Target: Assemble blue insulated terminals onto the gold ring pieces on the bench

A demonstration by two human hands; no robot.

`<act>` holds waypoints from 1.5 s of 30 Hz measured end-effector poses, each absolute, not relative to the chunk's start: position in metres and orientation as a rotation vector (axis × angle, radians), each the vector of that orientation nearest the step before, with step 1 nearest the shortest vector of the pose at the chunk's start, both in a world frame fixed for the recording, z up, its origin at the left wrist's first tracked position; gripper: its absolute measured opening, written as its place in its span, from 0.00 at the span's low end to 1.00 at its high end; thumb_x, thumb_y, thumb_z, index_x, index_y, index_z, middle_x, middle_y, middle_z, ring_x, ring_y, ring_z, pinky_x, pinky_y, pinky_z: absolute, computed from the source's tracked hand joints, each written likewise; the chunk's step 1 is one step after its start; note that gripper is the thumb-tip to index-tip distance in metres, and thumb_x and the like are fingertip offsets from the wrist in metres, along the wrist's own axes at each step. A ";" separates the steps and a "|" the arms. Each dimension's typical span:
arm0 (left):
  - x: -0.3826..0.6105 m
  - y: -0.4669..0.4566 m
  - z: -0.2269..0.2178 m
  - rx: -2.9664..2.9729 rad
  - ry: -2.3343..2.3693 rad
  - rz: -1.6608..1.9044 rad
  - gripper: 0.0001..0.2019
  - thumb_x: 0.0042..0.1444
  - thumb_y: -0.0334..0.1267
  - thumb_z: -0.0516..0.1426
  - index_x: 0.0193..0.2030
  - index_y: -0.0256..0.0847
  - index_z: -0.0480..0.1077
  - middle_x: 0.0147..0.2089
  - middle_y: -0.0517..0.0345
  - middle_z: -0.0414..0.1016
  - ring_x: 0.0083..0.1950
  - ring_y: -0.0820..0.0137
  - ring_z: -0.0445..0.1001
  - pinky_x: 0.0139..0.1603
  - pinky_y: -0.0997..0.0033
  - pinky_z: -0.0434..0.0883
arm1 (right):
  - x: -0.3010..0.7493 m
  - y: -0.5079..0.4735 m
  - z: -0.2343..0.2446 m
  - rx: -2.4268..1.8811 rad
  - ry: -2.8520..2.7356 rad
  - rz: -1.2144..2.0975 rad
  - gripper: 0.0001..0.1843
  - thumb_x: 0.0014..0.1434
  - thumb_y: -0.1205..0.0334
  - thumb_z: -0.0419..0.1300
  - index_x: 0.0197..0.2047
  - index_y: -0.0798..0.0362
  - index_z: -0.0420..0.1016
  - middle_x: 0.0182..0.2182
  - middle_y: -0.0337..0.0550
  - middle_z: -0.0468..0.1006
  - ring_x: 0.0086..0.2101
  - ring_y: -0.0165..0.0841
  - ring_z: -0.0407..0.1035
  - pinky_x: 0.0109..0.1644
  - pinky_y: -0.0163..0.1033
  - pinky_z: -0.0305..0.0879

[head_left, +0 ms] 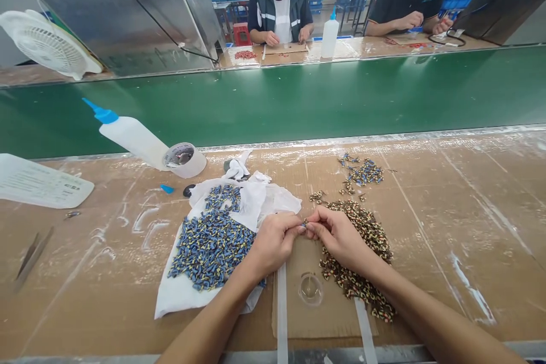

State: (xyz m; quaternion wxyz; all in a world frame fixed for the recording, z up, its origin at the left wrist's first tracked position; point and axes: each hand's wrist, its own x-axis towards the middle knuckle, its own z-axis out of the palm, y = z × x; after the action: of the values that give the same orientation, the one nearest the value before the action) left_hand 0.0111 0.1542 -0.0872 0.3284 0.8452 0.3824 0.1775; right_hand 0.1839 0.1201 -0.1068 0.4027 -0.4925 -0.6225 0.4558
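My left hand (275, 242) and my right hand (336, 233) meet fingertip to fingertip above a taped cardboard piece (328, 318). Between the pinched fingers is a tiny part, partly blue; most of it is hidden. Left of my left hand, a heap of small blue and yellow parts (213, 244) lies on white cloth (170, 301). Under and beside my right hand spreads a heap of small brown, cream and red parts (367, 233). A small clear round dish (310, 289) rests on the cardboard below my hands.
A smaller blue pile (367, 172) lies behind the brown heap. At left are a squeeze bottle (132, 136), a tape roll (185, 160), tweezers (34, 256) and a white bottle (42, 182). A green belt (273, 96) runs across; two co-workers (279, 11) sit beyond it.
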 end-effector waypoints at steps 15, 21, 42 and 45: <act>0.009 0.152 -0.086 2.245 0.981 0.417 0.12 0.60 0.26 0.48 0.27 0.39 0.65 0.28 0.61 0.67 0.33 0.70 0.66 0.35 0.73 0.59 | 0.184 0.120 -0.102 -1.263 -1.751 1.066 0.09 0.62 0.71 0.52 0.31 0.52 0.67 0.26 0.38 0.77 0.29 0.31 0.71 0.35 0.33 0.63; 0.008 0.153 -0.077 2.153 0.980 0.388 0.11 0.62 0.31 0.49 0.29 0.39 0.67 0.29 0.61 0.69 0.33 0.71 0.67 0.35 0.73 0.61 | 0.183 0.119 -0.101 -1.231 -1.637 1.185 0.08 0.63 0.66 0.52 0.33 0.52 0.70 0.27 0.40 0.78 0.30 0.31 0.72 0.35 0.35 0.66; -0.100 0.209 -0.081 2.108 1.960 0.273 0.07 0.55 0.41 0.52 0.35 0.41 0.67 0.34 0.56 0.74 0.38 0.62 0.72 0.37 0.68 0.64 | 0.323 0.178 -0.126 -1.579 -1.129 0.594 0.20 0.59 0.51 0.54 0.44 0.58 0.75 0.29 0.47 0.79 0.26 0.33 0.68 0.32 0.38 0.65; -0.098 0.210 -0.077 2.119 1.961 0.243 0.06 0.55 0.40 0.52 0.34 0.42 0.66 0.33 0.56 0.74 0.37 0.62 0.72 0.37 0.69 0.63 | 0.333 0.175 -0.127 -1.564 -1.114 0.598 0.22 0.60 0.47 0.52 0.41 0.57 0.74 0.29 0.47 0.78 0.25 0.33 0.68 0.30 0.37 0.66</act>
State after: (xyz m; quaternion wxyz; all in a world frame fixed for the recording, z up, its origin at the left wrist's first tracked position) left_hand -0.0977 0.2097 -0.0774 0.1218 0.7260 0.6716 0.0834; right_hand 0.3329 0.1750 -0.1266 0.5355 -0.6568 -0.4678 0.2510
